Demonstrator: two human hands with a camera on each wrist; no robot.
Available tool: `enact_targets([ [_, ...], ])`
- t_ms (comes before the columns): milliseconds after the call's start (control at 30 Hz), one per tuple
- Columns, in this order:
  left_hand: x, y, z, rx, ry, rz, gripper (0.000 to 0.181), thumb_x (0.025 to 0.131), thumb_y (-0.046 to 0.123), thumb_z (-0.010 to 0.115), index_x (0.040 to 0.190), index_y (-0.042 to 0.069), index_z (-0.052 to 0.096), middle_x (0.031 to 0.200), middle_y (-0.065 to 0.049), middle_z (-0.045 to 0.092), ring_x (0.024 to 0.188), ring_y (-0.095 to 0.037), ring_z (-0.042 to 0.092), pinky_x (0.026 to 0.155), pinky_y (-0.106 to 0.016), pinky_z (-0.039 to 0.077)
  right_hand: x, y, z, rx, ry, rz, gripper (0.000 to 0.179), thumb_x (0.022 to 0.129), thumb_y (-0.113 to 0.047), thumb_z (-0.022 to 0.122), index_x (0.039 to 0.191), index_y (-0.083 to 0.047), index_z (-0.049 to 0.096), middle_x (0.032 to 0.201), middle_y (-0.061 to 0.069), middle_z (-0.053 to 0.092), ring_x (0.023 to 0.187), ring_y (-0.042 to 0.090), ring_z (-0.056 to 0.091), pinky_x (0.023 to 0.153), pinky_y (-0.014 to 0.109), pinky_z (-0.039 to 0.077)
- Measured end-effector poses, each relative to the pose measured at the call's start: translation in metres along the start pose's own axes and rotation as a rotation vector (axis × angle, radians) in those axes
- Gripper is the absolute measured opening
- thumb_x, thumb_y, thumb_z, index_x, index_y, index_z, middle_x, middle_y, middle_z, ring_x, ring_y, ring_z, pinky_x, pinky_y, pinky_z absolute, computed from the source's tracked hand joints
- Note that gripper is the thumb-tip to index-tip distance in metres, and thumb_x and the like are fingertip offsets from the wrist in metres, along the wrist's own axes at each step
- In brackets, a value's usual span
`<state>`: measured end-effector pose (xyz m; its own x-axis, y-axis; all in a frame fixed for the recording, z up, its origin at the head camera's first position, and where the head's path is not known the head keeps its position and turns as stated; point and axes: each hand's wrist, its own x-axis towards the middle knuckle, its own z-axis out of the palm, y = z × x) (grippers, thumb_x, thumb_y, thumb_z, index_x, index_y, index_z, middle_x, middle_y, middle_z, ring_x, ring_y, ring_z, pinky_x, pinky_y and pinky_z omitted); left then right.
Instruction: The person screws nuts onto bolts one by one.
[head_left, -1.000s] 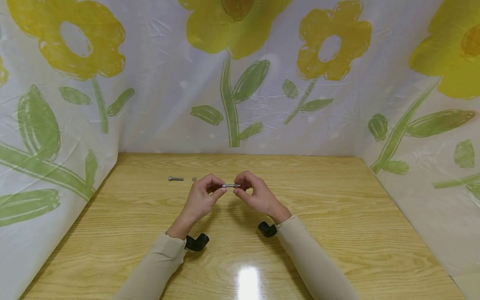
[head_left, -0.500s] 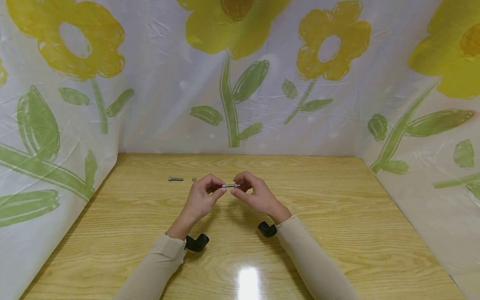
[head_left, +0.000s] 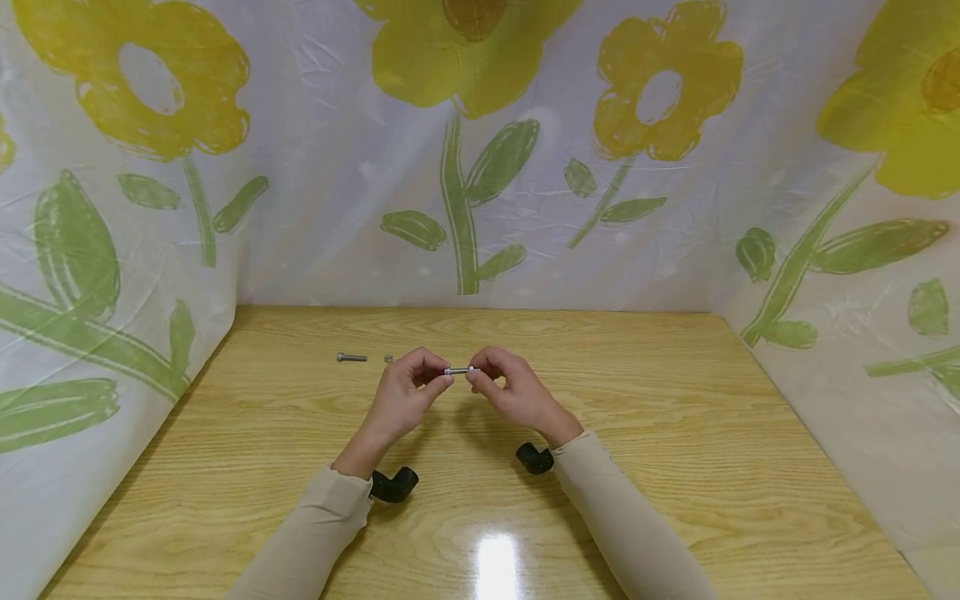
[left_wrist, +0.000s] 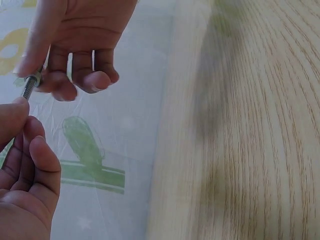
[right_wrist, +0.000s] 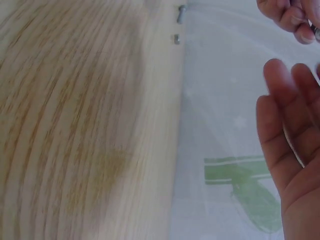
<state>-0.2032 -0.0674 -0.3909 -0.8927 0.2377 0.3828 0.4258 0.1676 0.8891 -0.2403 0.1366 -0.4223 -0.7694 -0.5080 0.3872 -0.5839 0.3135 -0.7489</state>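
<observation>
A steel bolt [head_left: 459, 371] is held level above the table between the two hands. The left hand [head_left: 403, 392] pinches its head end between thumb and fingers. At the threaded end, the right hand [head_left: 519, 390] pinches a nut [left_wrist: 33, 79] that sits around the thread, with thumb and forefinger on it. In the left wrist view the bare thread [left_wrist: 28, 89] shows between the two hands. The other right fingers [right_wrist: 272, 125] extend loosely in the right wrist view, where the bolt is mostly out of frame.
A second bolt [head_left: 352, 357] and a loose nut [head_left: 387, 358] lie on the wooden table [head_left: 675, 467], beyond and left of the left hand. A flower-printed cloth [head_left: 315, 225] encloses the table at the back and sides. Black wrist mounts [head_left: 394, 484] jut from both sleeves.
The right thumb has slid left along the nut and come back, with the right fingertips shifting slightly. Left hand and bolt stay nearly still; the loose bolt and nut have not moved.
</observation>
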Motion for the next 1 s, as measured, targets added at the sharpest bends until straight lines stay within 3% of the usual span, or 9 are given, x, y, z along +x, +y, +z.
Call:
enact_targets([
  [233,0.000,-0.001,0.000,-0.001,-0.009,-0.010,0.009,0.089,-0.004,0.064,0.097,-0.006,0.062,0.089,-0.020,0.064,0.078,-0.036,0.061,0.067,-0.034,0.049,0.000,-0.002,-0.002,-0.022,0.002,0.027,0.018,0.101,-0.026,0.050,0.091,-0.017,0.063,0.089,0.003,0.061,0.080,0.023,0.061,0.073,0.038,0.050],
  [433,0.000,-0.004,0.000,0.009,-0.003,-0.017,0.009,0.090,-0.002,0.063,0.097,-0.006,0.063,0.089,-0.018,0.064,0.077,-0.029,0.059,0.067,-0.031,0.048,0.000,-0.002,-0.001,-0.009,0.000,0.052,0.018,0.096,-0.023,0.060,0.111,-0.013,0.059,0.099,-0.002,0.061,0.084,0.014,0.060,0.076,0.040,0.050],
  [600,0.000,-0.002,0.000,0.010,0.002,-0.028,0.010,0.089,-0.002,0.064,0.097,-0.007,0.062,0.089,-0.018,0.064,0.077,-0.029,0.059,0.066,-0.031,0.046,0.000,-0.004,0.000,0.016,0.011,0.026,0.025,0.094,-0.012,0.062,0.117,-0.010,0.052,0.103,0.006,0.059,0.087,0.017,0.061,0.079,0.040,0.050],
  [800,0.000,-0.002,0.000,0.007,0.003,-0.031,0.010,0.089,-0.003,0.064,0.097,-0.008,0.062,0.089,-0.018,0.064,0.078,-0.031,0.059,0.066,-0.031,0.047,0.001,-0.027,-0.003,0.036,-0.007,-0.043,0.017,0.095,0.001,0.056,0.111,0.005,0.051,0.094,0.017,0.060,0.080,0.032,0.063,0.074,0.038,0.052],
  [1000,0.000,-0.002,-0.001,0.011,-0.003,-0.030,0.009,0.090,-0.002,0.064,0.097,-0.006,0.062,0.090,-0.019,0.063,0.078,-0.031,0.059,0.066,-0.031,0.047,-0.001,-0.044,-0.008,-0.008,-0.013,0.033,0.011,0.099,-0.007,0.050,0.100,-0.001,0.060,0.091,0.010,0.062,0.079,0.024,0.063,0.069,0.037,0.050],
])
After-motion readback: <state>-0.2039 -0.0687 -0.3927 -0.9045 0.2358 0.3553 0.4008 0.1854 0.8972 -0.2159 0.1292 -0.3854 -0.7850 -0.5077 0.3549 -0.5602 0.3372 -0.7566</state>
